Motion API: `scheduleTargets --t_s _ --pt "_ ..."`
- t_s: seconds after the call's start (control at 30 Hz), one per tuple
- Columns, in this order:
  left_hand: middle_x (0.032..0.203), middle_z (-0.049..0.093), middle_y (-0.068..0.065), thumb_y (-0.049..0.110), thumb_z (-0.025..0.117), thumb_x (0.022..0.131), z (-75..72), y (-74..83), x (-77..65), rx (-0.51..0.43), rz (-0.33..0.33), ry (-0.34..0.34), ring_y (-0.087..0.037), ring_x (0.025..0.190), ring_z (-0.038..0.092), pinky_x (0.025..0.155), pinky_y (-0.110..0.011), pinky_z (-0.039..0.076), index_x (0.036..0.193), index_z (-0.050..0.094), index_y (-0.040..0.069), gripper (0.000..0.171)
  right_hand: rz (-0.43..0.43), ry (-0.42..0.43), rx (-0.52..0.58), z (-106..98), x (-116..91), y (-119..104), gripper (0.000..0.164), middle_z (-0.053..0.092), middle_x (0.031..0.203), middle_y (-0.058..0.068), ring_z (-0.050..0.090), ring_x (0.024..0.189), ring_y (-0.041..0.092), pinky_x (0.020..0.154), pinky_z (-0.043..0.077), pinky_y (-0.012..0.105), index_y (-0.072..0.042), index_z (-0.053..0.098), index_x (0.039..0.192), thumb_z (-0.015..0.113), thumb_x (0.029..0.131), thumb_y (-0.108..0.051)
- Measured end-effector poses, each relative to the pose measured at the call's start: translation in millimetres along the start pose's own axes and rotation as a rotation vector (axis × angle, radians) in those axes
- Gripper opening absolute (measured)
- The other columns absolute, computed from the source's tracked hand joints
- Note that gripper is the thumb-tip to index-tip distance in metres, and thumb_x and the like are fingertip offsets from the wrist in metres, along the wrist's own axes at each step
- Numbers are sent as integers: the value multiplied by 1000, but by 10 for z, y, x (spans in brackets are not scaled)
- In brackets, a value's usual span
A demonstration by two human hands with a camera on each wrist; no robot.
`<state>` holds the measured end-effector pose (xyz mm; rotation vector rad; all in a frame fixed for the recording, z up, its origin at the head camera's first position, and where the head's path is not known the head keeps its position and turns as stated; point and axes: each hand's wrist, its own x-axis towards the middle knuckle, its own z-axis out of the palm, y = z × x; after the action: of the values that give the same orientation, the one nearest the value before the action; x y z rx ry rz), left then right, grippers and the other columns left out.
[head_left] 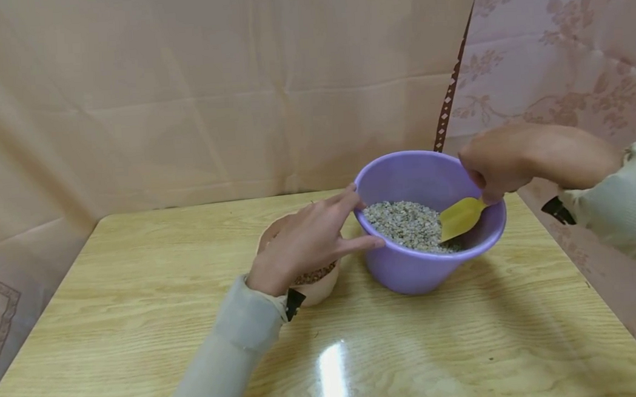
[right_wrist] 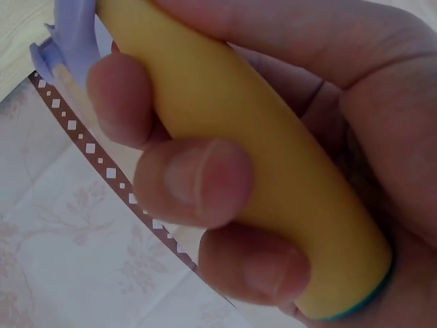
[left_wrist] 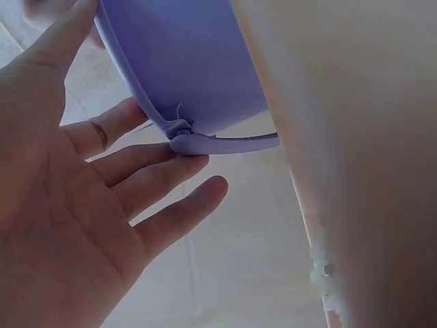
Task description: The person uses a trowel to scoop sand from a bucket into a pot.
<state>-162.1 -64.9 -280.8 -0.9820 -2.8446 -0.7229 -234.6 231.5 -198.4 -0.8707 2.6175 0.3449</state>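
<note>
A purple bucket with a flared rim stands on the table, partly filled with pale grey-green gravel. My left hand rests at its left rim, thumb and fingers spread and fairly straight. In the left wrist view, the fingers touch the rim beside the handle joint. On the right, my right hand reaches over the rim and grips a yellow scoop, its blade tilted down at the gravel. The right wrist view shows fingers curled round the scoop's thick yellow handle.
Under my left forearm and hand stands a beige pot holding brown granules, partly hidden. Both containers stand on a wood-grain table. Beige cloth hangs behind the table, and flowered cloth hangs at the right.
</note>
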Motion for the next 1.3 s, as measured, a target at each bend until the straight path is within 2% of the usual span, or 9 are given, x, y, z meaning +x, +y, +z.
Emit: scheduleTargets --t_s 0.2,0.43,0.67,0.8,1.03,1.3 --pt "112 60 13 61 67 87 13 6 1 -15 24 22 -5 77 57 62 -24 48 124 51 21 57 -8 -5 -1 12 35 -22 21 61 68 -3 56 63 16 54 45 32 -12 64 73 84 75 -18" --pt "113 59 14 62 66 86 22 15 -10 -18 -3 17 -7 74 55 55 -25 46 125 50 23 58 -30 67 -38 96 110 -102 28 57 69 -3 54 62 16 54 45 32 -16 59 75 86 72 -21" --pt "112 59 13 57 68 88 29 19 -24 -60 14 35 -7 72 53 59 -24 45 136 47 23 63 -46 95 -72 125 207 -86 29 58 67 -4 55 60 16 51 45 33 -18 60 72 88 68 -25" --pt "113 60 12 55 69 88 29 18 -28 -63 35 38 -8 71 53 60 -24 45 142 43 22 69 -81 94 -40 156 239 -48 28 60 69 -4 56 60 15 53 47 32 -18 62 72 89 69 -26" --pt "111 60 11 55 69 88 40 11 -17 -58 32 41 -9 70 52 60 -24 45 129 49 20 58 -130 128 21 228 272 -9 25 59 64 -5 55 58 14 52 47 30 -18 63 65 87 68 -21" --pt "111 60 11 55 70 88 53 -1 -16 -61 31 44 -9 71 52 60 -24 45 127 49 21 56 -182 179 55 301 275 -2 25 58 62 -8 53 56 11 52 46 29 -22 64 61 87 69 -25"
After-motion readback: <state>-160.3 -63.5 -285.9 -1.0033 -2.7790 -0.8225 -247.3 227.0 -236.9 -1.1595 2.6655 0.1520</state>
